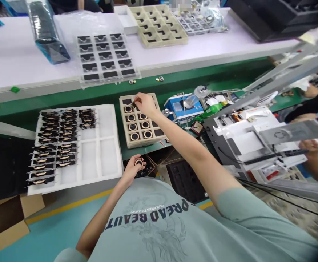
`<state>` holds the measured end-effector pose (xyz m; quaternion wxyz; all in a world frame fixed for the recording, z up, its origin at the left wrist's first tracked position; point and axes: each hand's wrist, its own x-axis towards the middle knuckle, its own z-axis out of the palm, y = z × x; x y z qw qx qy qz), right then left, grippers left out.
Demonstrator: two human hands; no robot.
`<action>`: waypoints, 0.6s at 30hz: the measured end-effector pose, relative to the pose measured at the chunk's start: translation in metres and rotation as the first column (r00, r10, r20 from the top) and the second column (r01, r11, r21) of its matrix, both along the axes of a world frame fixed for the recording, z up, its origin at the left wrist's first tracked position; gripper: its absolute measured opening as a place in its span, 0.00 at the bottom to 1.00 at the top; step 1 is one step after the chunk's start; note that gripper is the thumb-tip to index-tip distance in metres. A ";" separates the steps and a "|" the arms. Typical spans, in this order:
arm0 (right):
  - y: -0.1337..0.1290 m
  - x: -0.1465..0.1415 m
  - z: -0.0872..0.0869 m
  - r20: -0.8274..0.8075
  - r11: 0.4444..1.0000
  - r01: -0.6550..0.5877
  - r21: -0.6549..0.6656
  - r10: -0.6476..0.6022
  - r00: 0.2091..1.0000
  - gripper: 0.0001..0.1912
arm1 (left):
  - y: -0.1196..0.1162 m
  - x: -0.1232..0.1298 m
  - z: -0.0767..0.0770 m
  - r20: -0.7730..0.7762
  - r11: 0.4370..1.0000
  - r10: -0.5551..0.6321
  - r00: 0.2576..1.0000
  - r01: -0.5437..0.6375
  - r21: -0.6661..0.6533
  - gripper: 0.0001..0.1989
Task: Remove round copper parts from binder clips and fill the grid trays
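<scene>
Holding ring in left hand, head view: fingers closed round it, near side of beige tray. My right hand was over tray's far end, fingertips at dark piece; couldn't tell whether pinched. Light rim grip seemed best, fingertips clear of seated rings alongside.

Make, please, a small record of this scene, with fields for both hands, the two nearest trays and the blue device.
Left hand: holds a ring-shaped part
Right hand: fingertips at the beige tray's far end; grip unclear
Beige tray: ring-shaped parts in several compartments
White tray: dark parts in rows, mostly on its left side
Blue device: right of the beige tray
</scene>
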<state>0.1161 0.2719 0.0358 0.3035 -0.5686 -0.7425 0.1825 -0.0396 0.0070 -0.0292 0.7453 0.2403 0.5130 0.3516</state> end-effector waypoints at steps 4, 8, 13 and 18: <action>0.061 -0.034 -0.004 0.309 0.994 -0.104 -0.014 0.103 0.945 0.12 | -0.005 -0.025 0.002 0.029 1.000 0.009 1.000 -0.009 0.017 0.17; 0.067 -0.049 -0.019 0.545 0.981 -0.195 0.009 0.159 0.823 0.15 | -0.008 -0.048 0.005 0.087 1.000 0.009 0.996 -0.009 -0.006 0.14; 0.040 -0.046 -0.040 0.641 0.958 -0.285 0.038 0.195 0.742 0.19 | -0.003 -0.062 0.010 0.120 0.998 0.061 0.991 -0.060 -0.018 0.13; 0.027 -0.042 -0.054 0.556 0.958 -0.280 0.057 0.203 0.806 0.21 | 0.011 -0.060 0.016 0.167 0.984 0.180 0.969 -0.174 -0.047 0.12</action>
